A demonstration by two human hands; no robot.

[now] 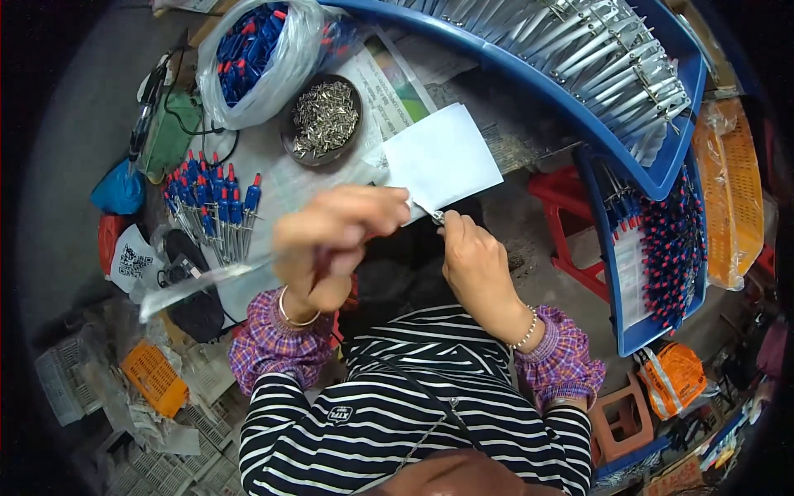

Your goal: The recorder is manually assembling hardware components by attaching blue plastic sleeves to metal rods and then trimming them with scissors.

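My left hand [339, 231] is blurred, its fingers curled round a long, thin pale strip [198, 285] that sticks out to the left. My right hand [478, 269] pinches a small metal piece [438, 217] between thumb and forefinger, in front of the white sheet [447, 157]. The fingertips of both hands are close together but apart. Whether the strip and the small piece are joined, I cannot tell. Beyond my left hand stands a dark bowl [356, 126] filled with small metal pins [325, 118].
Blue-handled, red-tipped metal tools [219, 198] lie at the left. A plastic bag [285, 74] holds blue and red pieces. A blue tray [529, 74] of long metal parts is far right; a second blue tray [619, 310] stands below it. A red stool [571, 219] is beside my right hand.
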